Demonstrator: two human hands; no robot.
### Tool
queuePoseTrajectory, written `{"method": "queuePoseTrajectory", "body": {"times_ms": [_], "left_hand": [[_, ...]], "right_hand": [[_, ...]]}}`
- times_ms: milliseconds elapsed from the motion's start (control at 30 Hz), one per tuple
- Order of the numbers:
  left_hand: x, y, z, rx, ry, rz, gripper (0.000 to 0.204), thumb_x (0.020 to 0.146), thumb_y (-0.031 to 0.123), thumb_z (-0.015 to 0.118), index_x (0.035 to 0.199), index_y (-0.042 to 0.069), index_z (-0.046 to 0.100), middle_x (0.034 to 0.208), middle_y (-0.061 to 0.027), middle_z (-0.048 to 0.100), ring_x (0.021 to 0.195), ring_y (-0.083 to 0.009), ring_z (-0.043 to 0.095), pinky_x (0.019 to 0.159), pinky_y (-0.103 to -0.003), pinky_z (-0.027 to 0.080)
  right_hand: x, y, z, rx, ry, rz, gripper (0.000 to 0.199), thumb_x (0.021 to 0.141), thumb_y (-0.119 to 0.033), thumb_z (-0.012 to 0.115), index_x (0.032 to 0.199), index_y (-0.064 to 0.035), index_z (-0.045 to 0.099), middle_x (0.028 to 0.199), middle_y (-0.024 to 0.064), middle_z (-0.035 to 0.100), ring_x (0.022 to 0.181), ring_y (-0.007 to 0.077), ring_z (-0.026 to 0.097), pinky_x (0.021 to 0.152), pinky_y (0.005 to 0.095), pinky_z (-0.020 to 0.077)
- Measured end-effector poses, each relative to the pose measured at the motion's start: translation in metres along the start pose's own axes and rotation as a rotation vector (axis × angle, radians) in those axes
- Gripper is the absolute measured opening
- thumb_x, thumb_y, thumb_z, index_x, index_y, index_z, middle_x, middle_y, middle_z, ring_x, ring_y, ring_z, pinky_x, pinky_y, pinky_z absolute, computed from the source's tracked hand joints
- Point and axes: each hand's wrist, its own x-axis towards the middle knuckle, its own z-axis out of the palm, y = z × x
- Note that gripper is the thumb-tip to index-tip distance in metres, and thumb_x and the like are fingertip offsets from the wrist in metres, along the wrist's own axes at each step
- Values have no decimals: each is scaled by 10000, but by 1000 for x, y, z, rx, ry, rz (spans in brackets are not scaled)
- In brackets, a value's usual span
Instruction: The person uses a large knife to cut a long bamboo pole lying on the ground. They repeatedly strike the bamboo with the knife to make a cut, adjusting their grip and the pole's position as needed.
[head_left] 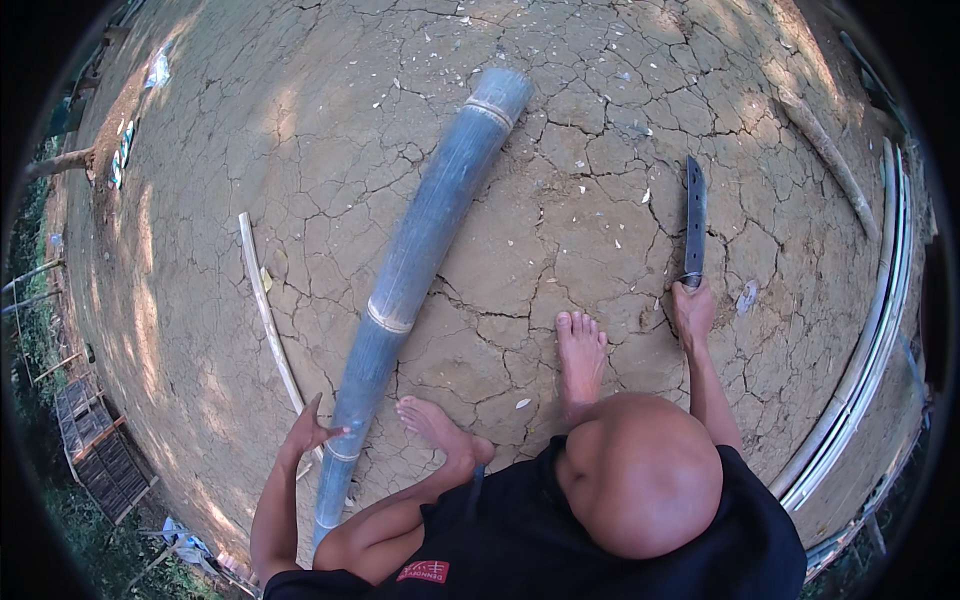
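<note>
A thick grey-green bamboo pole [425, 235] with pale node rings lies on the ground, slanting from near my left leg to the far middle. My left hand [312, 430] is at its near part, fingers spread, one fingertip overlapping the bamboo's left side; whether it presses on it I cannot tell. To the right, my right hand [694, 312] is closed round the handle of a machete [696, 215]. The dark blade, with several holes along it, points away from me, apart from the bamboo. Most of the handle is hidden in my fist.
Cracked dry earth [600, 230] spreads all round. A thin pale stick [262, 300] lies left of the bamboo. My bare feet [582, 358] are right of it. Farther right are a log [828, 160] and long pale poles [868, 355]. A slatted bamboo panel [100, 445] stands at far left.
</note>
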Motion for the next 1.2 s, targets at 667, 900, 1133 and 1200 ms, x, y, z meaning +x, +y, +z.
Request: {"method": "queuePoseTrajectory", "body": {"times_ms": [667,900,1133,1200], "left_hand": [[70,328,-1,64,869,422,976,664,385,883,1418,-16,411,1249,-257,555,1077,-428,591,914,-489,466],[65,334,22,128,1065,381,996,653,375,899,1447,30,407,1291,-170,530,1165,-321,530,961,-429,403],[60,347,50,153,1133,302,1048,683,376,884,1516,68,328,1332,-190,483,1202,-360,487,977,-467,375],[59,351,60,145,1194,316,1057,686,386,884,1526,84,317,1364,-191,451,1228,-362,468,994,-468,359]], "right_hand": [[6,-5,0,-79,20,21,350,794,-314,653,988,-24,646,831,222,696,829,422,687,770,489,518],[1,-15,-1,-70,-20,18,349,799,-283,639,1005,-2,650,825,227,692,815,408,690,768,479,513],[7,-4,5,-86,15,-8,363,793,-299,655,1009,-8,656,839,236,695,817,421,687,764,483,514],[8,-1,6,-109,-9,16,365,791,-302,659,1010,-9,657,841,238,696,816,423,687,761,484,514]]}}
